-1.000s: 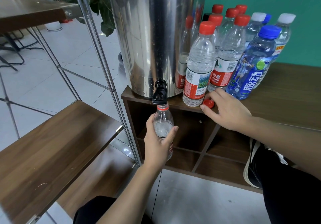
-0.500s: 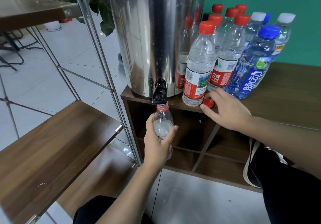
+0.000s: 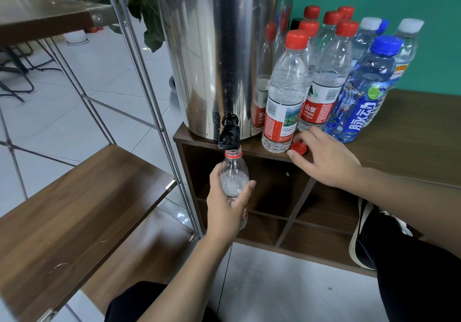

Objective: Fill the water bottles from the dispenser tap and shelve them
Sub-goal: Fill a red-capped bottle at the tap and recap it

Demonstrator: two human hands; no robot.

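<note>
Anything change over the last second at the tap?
Almost nothing. The left hand still holds the open bottle under the black tap, and the right hand still rests on the cabinet top, fingers at the loose red cap. The capped bottles have not moved.
</note>
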